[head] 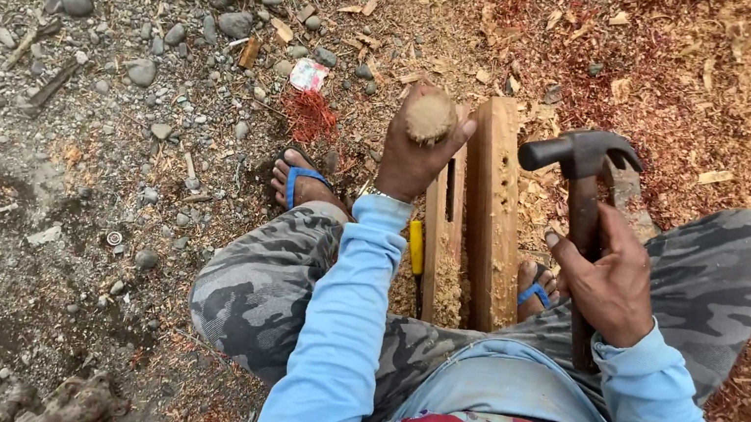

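Left hand point(414, 152): closed round a chisel point(430, 116), its battered round butt end up, so the blade, hidden below the fist, would stand on the plank; this is a judgement.
Right hand point(611, 281): wrapped tight on the handle of a hammer point(582, 158), head raised just right of the plank, as if poised over the chisel.
Plank point(495, 209): lay lengthways between the feet, slots cut in its face, likely pinned there by the sandals point(301, 180).
Yellow tool point(416, 247): lay just left of the plank.
Shavings point(712, 83): heaped beyond and right of the plank.
Gravel point(65, 95): well left of the plank.
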